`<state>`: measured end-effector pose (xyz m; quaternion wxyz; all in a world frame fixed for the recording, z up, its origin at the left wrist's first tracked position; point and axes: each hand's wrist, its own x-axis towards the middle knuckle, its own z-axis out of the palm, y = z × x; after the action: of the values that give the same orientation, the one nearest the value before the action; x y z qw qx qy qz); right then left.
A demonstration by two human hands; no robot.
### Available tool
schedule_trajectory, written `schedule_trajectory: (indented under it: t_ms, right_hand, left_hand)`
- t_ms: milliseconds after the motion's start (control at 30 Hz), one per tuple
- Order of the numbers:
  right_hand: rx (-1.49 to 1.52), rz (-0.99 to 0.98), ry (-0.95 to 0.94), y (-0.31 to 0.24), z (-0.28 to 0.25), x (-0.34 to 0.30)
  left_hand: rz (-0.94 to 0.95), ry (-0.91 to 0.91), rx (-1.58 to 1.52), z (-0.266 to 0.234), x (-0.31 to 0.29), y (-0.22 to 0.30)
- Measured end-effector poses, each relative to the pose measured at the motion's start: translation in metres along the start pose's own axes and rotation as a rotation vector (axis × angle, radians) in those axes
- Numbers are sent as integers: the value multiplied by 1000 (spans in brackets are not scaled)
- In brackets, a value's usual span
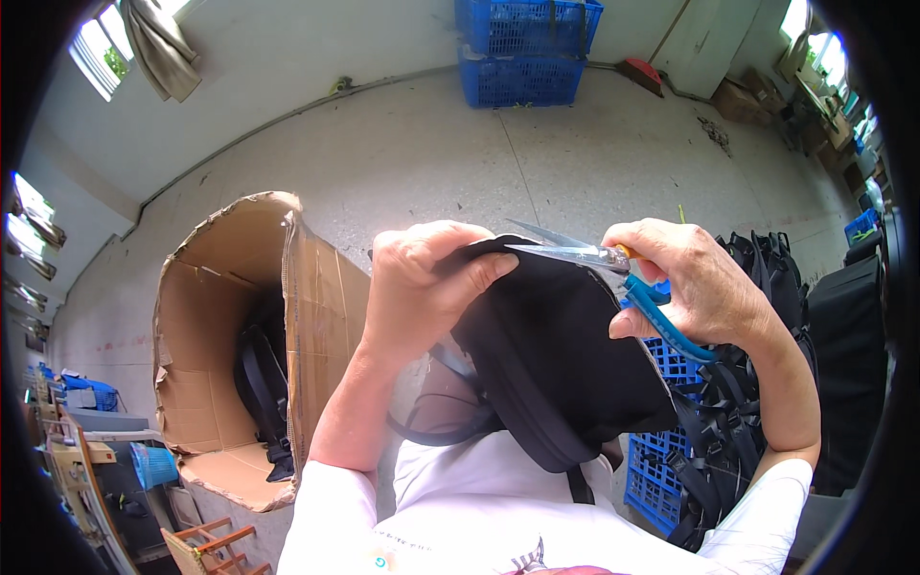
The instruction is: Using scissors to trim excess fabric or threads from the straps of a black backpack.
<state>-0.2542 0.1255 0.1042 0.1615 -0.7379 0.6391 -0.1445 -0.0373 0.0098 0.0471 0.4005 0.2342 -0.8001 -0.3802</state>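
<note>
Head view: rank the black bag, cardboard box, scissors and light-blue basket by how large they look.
1. cardboard box
2. black bag
3. scissors
4. light-blue basket

Apparent size only; the basket stands much farther from the camera than the scissors.

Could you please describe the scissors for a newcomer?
Right of the big cardboard box, the left hand pinches a black fabric item. Near its upper edge, the right hand holds the scissors, set apart by shiny open blades and a curved blue handle.
</note>
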Motion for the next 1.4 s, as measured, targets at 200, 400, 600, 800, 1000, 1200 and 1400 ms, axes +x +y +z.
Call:
schedule_trajectory:
  t_ms: [200, 400, 600, 800, 1000, 1200, 1400]
  right_hand:
    - [-37, -23, 34, 0, 5, 0]
    - [273, 46, 160, 1, 28, 10]
    - [867, 151, 285, 36, 65, 5]
    - [1368, 72, 608, 125, 72, -52]
    - [587, -216, 766, 249, 37, -112]
    - [-395, -420, 959, 251, 28, -105]
    - [806, 297, 1154, 211, 59, -72]
  left_hand:
    - [-64, 20, -70, 2, 1, -4]
    - [-68, 12, -40, 6, 20, -28]
    - [-25, 23, -545, -4, 37, -37]
    - [-519, 351, -359, -8, -24, -120]
    - [-617, -331, -1009, 80, -71, -129]
    - [-474, -365, -1145, 94, -64, -108]
    - [-472, -304, -1218, 68, -70, -91]
